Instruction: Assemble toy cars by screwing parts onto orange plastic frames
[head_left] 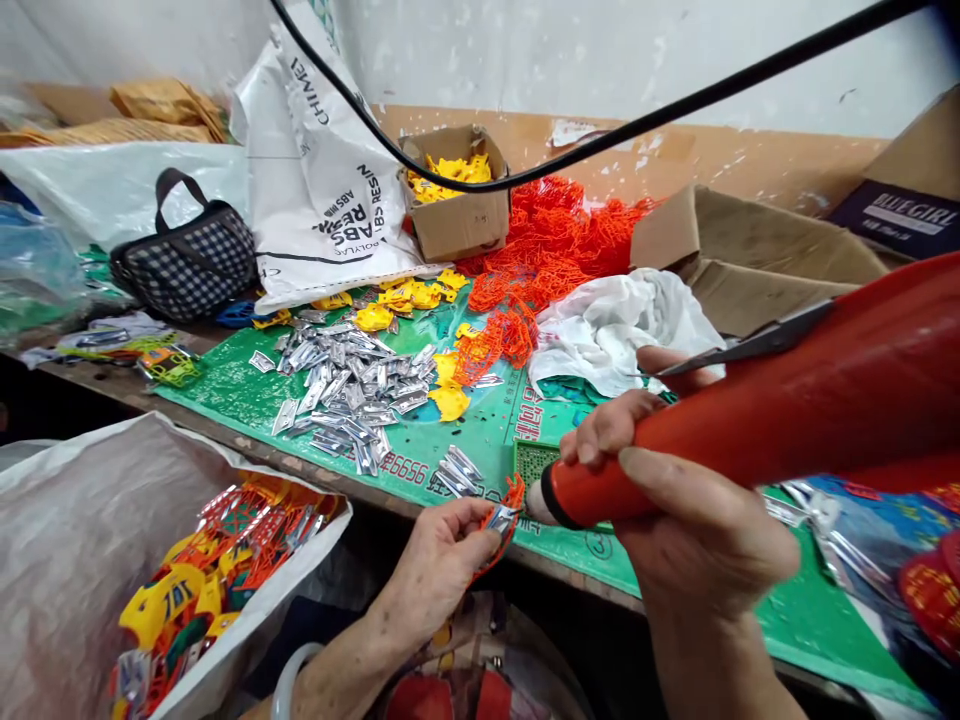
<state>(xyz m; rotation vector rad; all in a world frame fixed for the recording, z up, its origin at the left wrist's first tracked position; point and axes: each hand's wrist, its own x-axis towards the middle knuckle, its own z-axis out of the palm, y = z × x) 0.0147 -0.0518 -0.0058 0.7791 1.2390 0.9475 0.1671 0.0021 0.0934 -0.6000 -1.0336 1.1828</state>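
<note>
My left hand (431, 565) pinches a small orange plastic frame (513, 490) with a silver metal plate (500, 517) against it. My right hand (697, 525) is wrapped round a red electric screwdriver (780, 400), its grey nose close to the orange frame; whether the tip touches cannot be made out. Above that hand, a dark pointed metal blade (750, 345) lies along the screwdriver, apparently part of scissors. Behind the nose sits a small green mesh tray (534, 458), partly hidden. Several silver plates (456, 470) lie just beyond my left hand.
A heap of silver plates (352, 385), yellow plastic parts (450, 402) and orange frames (555, 240) cover the green tabletop. A white sack (52, 520) of assembled pieces stands at lower left. Behind are a cardboard box (461, 225), white cloth (622, 325) and a hanging black cable (600, 135).
</note>
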